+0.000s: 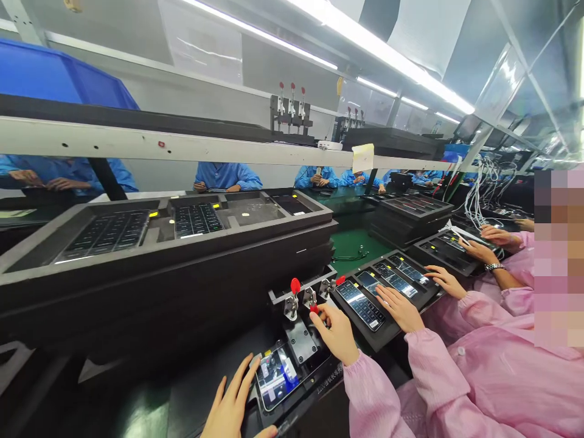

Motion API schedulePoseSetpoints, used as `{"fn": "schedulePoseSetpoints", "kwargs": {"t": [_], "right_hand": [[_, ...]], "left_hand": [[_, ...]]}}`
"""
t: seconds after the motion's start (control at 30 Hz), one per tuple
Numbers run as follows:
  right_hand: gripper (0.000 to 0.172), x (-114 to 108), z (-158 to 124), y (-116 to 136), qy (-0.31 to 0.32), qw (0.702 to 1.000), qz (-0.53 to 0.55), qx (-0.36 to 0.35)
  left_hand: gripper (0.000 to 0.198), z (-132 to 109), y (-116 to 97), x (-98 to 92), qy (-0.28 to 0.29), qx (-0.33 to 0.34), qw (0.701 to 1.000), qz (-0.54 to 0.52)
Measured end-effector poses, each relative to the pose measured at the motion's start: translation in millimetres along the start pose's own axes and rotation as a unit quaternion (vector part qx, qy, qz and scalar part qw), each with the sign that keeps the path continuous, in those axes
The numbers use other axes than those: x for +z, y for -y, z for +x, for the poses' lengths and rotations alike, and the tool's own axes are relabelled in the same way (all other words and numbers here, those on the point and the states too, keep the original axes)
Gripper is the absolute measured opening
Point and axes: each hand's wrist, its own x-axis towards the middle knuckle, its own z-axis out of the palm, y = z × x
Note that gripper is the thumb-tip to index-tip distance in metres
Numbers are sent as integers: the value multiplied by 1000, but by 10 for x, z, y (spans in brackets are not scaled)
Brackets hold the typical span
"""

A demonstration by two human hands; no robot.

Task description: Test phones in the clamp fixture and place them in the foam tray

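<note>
My left hand (232,398) lies at the left edge of a smartphone (277,377), fingers stretched out and fingertips near its upper left corner. The phone rests face up in a black fixture (314,372), its screen reflecting light. My right hand (336,333), in a pink sleeve, has its thumb and fingers closed about the red-tipped handle (314,309) of the middle toggle clamp. Beside it stand another clamp with an upright red handle (295,286) and one with its red tip (340,280) pointing right. A metal block (301,342) sits below the clamps.
At right, a co-worker's hands (401,309) rest over a black foam tray (376,344) with several phones. Tall stacked foam trays (182,267) stand at left, holding more phones. A shelf beam (205,143) crosses overhead. Other people sit opposite, in blue sleeves.
</note>
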Motion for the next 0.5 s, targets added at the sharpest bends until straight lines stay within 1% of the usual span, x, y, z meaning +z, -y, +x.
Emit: {"fn": "schedulePoseSetpoints", "kwargs": {"t": [0.17,0.3,0.5], "right_hand": [[22,8,3,-33,-5,1000,4,-13],[24,23,6,-61,-8,1000,11,-18],[21,45,17,-95,-6,999,24,-24]], "left_hand": [[89,-1,-56,-59,-3,-8,1000,-15],[90,13,-98,-114,5,-11,999,-38],[93,12,-160,-175,18,-28,998,-56]]}}
